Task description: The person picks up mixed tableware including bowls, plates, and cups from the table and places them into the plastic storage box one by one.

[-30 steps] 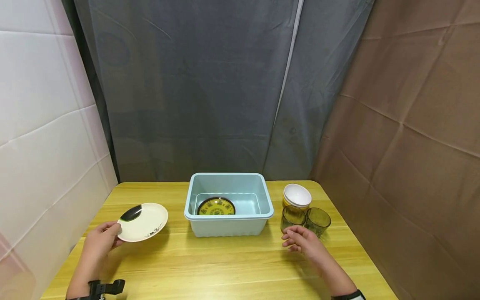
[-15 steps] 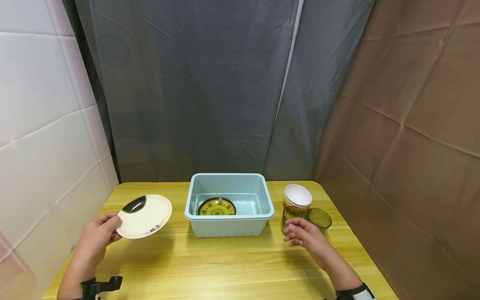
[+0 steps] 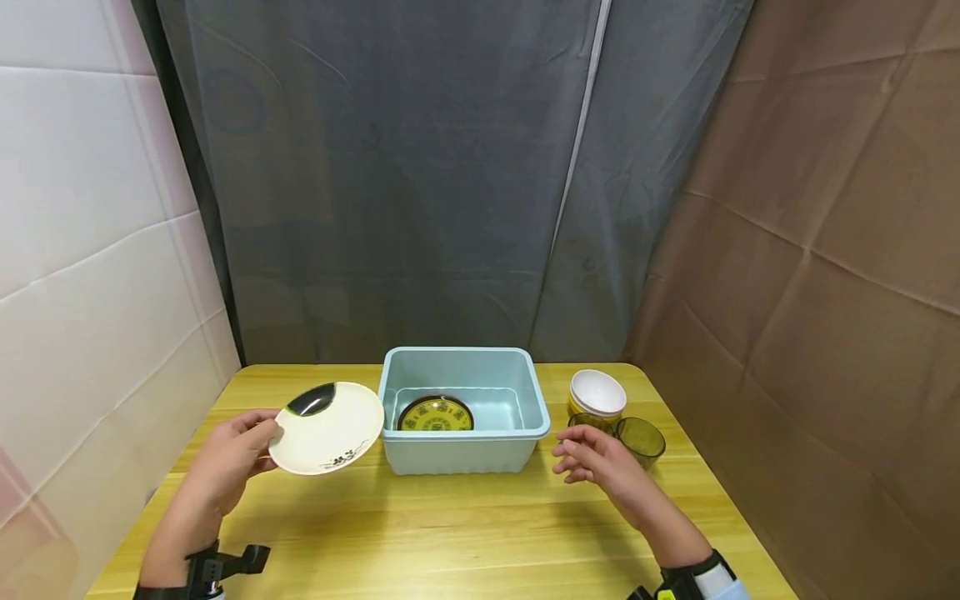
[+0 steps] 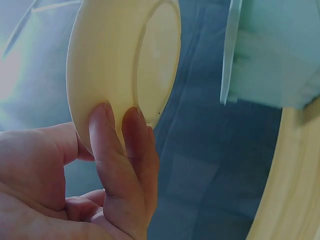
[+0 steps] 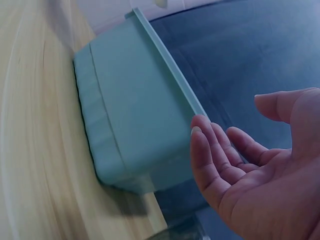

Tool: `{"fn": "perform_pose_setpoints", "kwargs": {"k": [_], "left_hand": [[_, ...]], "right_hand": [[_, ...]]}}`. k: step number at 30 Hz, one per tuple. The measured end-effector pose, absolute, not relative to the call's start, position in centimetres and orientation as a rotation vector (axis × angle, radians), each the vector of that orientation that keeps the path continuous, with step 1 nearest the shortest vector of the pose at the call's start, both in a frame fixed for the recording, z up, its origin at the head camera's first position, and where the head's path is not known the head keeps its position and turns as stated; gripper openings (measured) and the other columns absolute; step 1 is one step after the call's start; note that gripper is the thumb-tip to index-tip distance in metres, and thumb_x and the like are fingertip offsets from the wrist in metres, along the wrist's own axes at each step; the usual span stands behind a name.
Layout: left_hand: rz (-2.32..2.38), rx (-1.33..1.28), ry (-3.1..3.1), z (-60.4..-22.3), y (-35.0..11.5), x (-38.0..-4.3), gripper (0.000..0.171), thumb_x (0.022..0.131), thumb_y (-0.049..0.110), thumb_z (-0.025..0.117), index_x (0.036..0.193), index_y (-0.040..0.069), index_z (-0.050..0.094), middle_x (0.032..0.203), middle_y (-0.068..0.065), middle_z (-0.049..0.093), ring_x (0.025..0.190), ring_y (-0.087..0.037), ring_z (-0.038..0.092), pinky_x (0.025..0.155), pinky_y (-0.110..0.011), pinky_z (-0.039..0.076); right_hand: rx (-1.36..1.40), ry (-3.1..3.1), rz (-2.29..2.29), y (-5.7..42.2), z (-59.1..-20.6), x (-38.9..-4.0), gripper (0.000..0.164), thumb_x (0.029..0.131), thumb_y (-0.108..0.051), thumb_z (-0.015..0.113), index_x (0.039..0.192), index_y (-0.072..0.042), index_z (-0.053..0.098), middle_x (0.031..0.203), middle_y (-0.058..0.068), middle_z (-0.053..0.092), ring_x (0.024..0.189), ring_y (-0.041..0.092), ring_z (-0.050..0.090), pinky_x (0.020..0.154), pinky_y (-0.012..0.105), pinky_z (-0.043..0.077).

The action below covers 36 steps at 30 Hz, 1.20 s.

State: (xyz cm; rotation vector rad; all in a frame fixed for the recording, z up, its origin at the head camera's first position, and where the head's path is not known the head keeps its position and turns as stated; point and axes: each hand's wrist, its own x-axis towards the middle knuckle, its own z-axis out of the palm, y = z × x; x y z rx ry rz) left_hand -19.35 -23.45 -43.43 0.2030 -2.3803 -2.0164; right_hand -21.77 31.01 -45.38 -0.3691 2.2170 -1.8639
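Observation:
My left hand (image 3: 236,458) pinches the left rim of a cream plate (image 3: 326,437) with a black patch and a small dark print. The plate is raised over the table, tilted, its right edge overlapping the left corner of a light blue plastic tub (image 3: 463,454) in the head view. From the left wrist, fingers (image 4: 107,165) press the plate's underside (image 4: 110,55). Inside the tub lies a yellow plate (image 3: 435,414) with a dark rim. My right hand (image 3: 600,462), fingers loosely bent and holding nothing, hovers right of the tub, in front of two dark glass cups (image 3: 640,440).
Behind the cups stand stacked bowls (image 3: 597,392), white inside. Everything rests on a wood-grain table (image 3: 450,533). A grey curtain (image 3: 420,183) hangs behind it, a white cloth (image 3: 97,250) on the left and a brown cloth (image 3: 832,275) on the right.
My left hand has lifted the cream plate and carried it rightward to the tub's left side. My right hand has shifted slightly up and left, still holding nothing.

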Motion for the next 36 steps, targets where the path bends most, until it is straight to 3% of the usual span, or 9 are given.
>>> {"fn": "perform_pose_setpoints", "kwargs": {"k": [6,17,25,31,36], "left_hand": [[-2.072,0.101,-2.37,-43.0,-21.2,-19.6,0.041,0.111,0.009,0.055,0.144,-0.015,0.052,0.108,-0.004,0.069,0.086,-0.017,0.069,0.074,-0.028,0.061],[-2.1,-0.007,-2.396,-43.3,-16.9,-20.4,0.036,0.108,0.009,0.059,0.138,-0.01,0.061,0.11,-0.011,0.07,0.087,-0.024,0.064,0.071,-0.03,0.059],[-2.179,-0.035,-2.368,-43.7,-13.0,-20.7,0.033,0.104,0.007,0.059,0.133,-0.01,0.064,0.109,-0.014,0.069,0.084,-0.024,0.063,0.067,-0.03,0.059],[-2.239,-0.051,-2.322,-43.9,-10.8,-20.6,0.031,0.101,0.005,0.061,0.128,-0.009,0.066,0.105,-0.015,0.069,0.081,-0.024,0.063,0.066,-0.03,0.059],[-2.302,-0.095,-2.292,-44.4,-9.5,-20.5,0.031,0.1,0.004,0.062,0.127,-0.01,0.064,0.1,-0.012,0.07,0.077,-0.02,0.065,0.066,-0.03,0.06]], "right_hand": [[-0.441,2.202,-1.861,29.1,-44.5,-21.9,0.038,0.116,-0.022,0.059,0.138,0.01,0.055,0.116,0.008,0.071,0.106,0.026,0.074,0.089,0.038,0.063],[-0.408,2.168,-1.904,25.2,-43.9,-21.9,0.036,0.115,-0.023,0.061,0.135,0.007,0.06,0.117,0.012,0.074,0.107,0.028,0.076,0.093,0.039,0.063],[-0.402,2.014,-2.009,22.4,-44.2,-21.6,0.038,0.116,-0.023,0.059,0.136,0.009,0.058,0.123,0.019,0.07,0.105,0.027,0.076,0.095,0.039,0.064],[-0.379,1.922,-2.037,21.1,-44.4,-21.1,0.042,0.115,-0.027,0.059,0.137,0.01,0.057,0.117,0.011,0.073,0.101,0.023,0.076,0.094,0.041,0.064],[-0.382,1.815,-2.063,20.6,-44.8,-20.7,0.031,0.115,-0.022,0.056,0.13,0.004,0.06,0.107,0.005,0.075,0.096,0.019,0.077,0.092,0.043,0.065]]}}
